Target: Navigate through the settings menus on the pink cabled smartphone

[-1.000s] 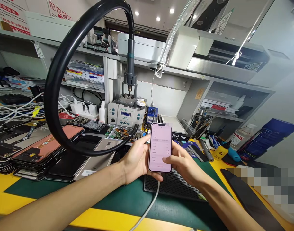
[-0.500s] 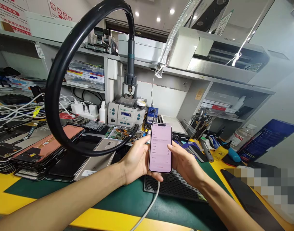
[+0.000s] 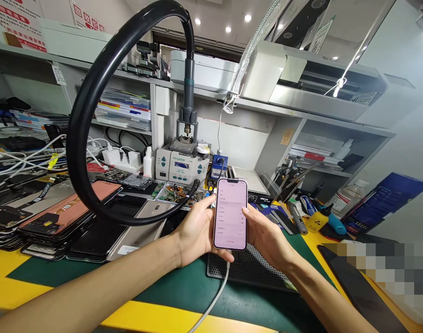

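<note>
We are recording bright, even light, ceiling lamps (image 3: 248, 18) glowing overhead and soft highlights running along the black hose (image 3: 76, 138). We are noting wide-angle stretching toward the edges, a pixelated patch (image 3: 395, 277) at lower right, and an illegible phone screen (image 3: 231, 222).

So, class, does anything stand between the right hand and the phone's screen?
Nothing visible does: the right hand has its thumb at the right edge of the phone. The white cable hangs below it, and the black hose loops to the left.
</note>
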Action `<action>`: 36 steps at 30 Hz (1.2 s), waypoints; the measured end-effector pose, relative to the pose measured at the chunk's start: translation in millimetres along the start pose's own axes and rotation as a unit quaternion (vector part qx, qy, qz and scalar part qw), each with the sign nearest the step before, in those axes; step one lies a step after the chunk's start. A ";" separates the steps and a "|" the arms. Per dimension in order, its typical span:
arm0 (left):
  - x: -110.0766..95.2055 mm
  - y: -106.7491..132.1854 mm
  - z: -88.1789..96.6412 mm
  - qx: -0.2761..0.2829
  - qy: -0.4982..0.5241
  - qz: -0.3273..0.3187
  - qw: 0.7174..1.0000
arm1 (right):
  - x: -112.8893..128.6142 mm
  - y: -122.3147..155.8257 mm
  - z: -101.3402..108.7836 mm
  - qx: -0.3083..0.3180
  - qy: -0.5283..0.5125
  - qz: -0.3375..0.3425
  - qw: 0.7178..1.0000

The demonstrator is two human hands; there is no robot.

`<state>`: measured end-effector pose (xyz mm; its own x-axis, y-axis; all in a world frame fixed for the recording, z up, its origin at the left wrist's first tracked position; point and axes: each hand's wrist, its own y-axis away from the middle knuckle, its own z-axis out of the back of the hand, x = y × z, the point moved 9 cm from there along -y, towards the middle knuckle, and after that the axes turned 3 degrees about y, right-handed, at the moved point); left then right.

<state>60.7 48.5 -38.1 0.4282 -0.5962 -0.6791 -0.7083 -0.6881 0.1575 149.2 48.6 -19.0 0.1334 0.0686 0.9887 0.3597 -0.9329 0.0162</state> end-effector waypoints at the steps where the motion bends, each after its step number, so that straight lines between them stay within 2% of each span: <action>1: 0.1 0.2 0.3 -0.001 0.000 0.001 1.000 | 0.3 0.0 0.3 0.000 0.002 0.002 1.000; 6: 1.5 2.5 0.2 -0.003 0.004 0.024 1.000 | 1.2 0.8 -0.4 0.006 0.020 0.009 1.000; 11: 1.3 5.5 4.2 -0.044 0.003 0.042 0.998 | 0.0 2.5 -2.4 0.005 0.044 0.007 0.999; 23: 3.5 6.0 12.5 -0.086 -0.043 0.039 0.995 | 3.0 9.9 -7.6 0.016 0.129 0.032 0.991; 36: 0.5 5.3 -0.2 -0.027 0.000 0.013 1.000 | 2.6 0.9 2.9 -0.018 0.049 0.008 0.999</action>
<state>57.3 44.4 -37.4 0.4098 -0.6147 -0.6740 -0.6879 -0.6935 0.2142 152.6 49.0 -16.9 0.0477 0.0213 0.9986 0.3239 -0.9461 0.0047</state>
